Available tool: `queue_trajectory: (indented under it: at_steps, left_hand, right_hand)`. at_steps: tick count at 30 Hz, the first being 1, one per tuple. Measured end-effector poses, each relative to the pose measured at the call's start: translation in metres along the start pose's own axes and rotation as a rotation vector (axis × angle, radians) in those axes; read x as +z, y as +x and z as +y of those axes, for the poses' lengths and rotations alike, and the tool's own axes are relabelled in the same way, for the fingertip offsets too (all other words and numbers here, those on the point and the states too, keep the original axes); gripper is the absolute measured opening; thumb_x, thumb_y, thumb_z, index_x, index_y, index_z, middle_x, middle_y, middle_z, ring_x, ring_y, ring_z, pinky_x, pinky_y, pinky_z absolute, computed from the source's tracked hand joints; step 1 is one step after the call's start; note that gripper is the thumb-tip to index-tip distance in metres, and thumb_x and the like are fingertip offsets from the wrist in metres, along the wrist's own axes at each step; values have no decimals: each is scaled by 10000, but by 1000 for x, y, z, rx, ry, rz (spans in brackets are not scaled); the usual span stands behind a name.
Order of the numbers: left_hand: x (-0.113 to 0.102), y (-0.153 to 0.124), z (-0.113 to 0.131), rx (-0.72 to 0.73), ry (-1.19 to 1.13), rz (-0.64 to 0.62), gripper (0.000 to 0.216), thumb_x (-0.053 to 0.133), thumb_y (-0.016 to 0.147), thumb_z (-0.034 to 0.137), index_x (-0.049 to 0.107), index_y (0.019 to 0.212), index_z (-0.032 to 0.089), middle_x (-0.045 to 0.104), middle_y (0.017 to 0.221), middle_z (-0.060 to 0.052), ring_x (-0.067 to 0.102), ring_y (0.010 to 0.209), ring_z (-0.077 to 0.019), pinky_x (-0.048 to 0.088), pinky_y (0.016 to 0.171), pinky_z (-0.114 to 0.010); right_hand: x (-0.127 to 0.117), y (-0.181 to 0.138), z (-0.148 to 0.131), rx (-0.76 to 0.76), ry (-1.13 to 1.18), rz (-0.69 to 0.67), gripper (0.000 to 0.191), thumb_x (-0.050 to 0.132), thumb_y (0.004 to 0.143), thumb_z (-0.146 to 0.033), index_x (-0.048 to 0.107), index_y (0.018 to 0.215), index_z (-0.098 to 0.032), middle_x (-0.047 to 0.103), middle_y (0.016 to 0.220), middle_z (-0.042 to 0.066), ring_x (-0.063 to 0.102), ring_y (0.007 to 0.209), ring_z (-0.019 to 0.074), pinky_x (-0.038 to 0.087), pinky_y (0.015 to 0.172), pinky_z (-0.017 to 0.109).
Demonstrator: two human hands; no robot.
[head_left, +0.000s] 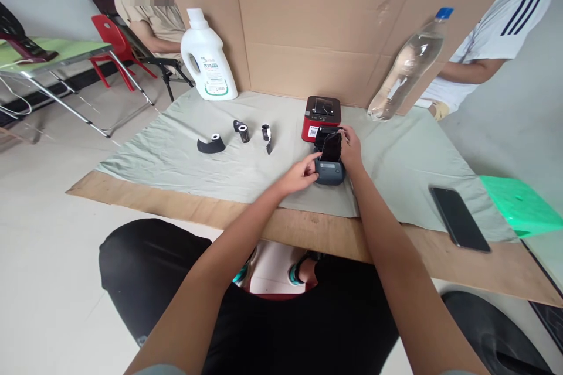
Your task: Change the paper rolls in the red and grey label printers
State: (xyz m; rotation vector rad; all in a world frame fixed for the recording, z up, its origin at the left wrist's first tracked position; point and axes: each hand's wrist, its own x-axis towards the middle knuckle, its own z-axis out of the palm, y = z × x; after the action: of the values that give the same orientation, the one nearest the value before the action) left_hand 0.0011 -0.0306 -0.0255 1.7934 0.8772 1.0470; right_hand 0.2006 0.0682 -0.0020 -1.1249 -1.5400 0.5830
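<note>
left hand [301, 174], fingers parted, touches the dark device [331, 173] on the bench [153, 198]; right hand [350, 151] pinches its raised black part [331, 147].

The person wears black trousers [303, 328], short grey-blue sleeves [160, 370] and dark shoes [294, 274] with teal patches.

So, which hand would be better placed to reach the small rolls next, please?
Probably the left hand: it's nearer the small rolls, while the right hand is across the dark device from them.
</note>
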Motion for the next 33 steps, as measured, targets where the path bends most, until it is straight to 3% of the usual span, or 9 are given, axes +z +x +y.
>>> queue_trajectory:
  at_steps: [3,6,8,11,21,25,28,30,33]
  left_hand:
    - [1,-2,2,-20,92,-1,789,657,901,302,362,1621,171,537,876,17,547,796,-159,493,822,-308]
    - [4,-2,10,-87,368,31,1073,828,781,481,298,1656,155,609,1242,-138,595,1188,-316,467,1071,-464]
    - [6,0,15,-151,525,28,1242,891,700,555,239,1676,152,504,1509,-237,448,1444,-433,330,1210,-578]
    - [8,3,20,-171,595,-25,1277,874,727,578,151,1692,159,386,1667,-272,357,1558,-441,201,1269,-627]
    - [10,-19,26,-87,671,-80,1252,842,748,623,169,1690,143,419,1670,-261,433,1552,-403,167,1318,-605]
    - [17,-24,31,-128,683,-50,1209,801,779,671,212,1681,121,326,1716,-265,306,1618,-419,170,1314,-634]
    - [19,-20,32,-112,599,16,1036,733,847,678,310,1659,194,282,1752,-201,209,1654,-411,182,1312,-638]
    - [17,-18,31,-45,476,61,891,713,900,592,362,1637,235,379,1717,-171,279,1636,-379,212,1312,-596]
    - [12,-19,29,100,272,98,804,650,963,387,288,1667,251,656,1492,-136,490,1521,-312,267,1290,-540]
  right_hand:
    - [1,-4,4,63,83,-9,536,548,926,-671,652,1195,-221,743,1176,86,672,1102,242,525,1059,464]
    - [2,-9,8,127,158,-31,597,573,901,-669,631,1267,-202,750,1172,93,692,1058,241,555,1013,462]
    - [3,-11,10,144,170,-30,604,574,896,-663,629,1289,-207,748,1227,94,696,1089,239,549,1034,456]
    - [5,-10,11,166,156,17,563,562,910,-631,643,1272,-207,742,1284,103,691,1139,241,523,1082,460]
    - [-1,-35,-4,208,3,69,532,507,950,-583,640,1295,-201,737,1253,123,689,1081,256,517,1067,493]
    - [-4,-46,-8,233,60,57,552,507,942,-589,623,1317,-200,723,1282,122,686,1114,251,519,1071,475]
    - [-8,-47,-11,231,69,99,591,541,923,-568,577,1388,-204,705,1263,122,686,1087,247,554,998,450]
    - [-13,-46,-13,205,48,155,579,581,896,-547,569,1374,-220,686,1224,112,687,999,233,577,886,411]
    - [-25,-42,-16,118,-48,197,380,626,850,-517,654,1098,-231,662,1007,48,632,833,192,541,753,344]
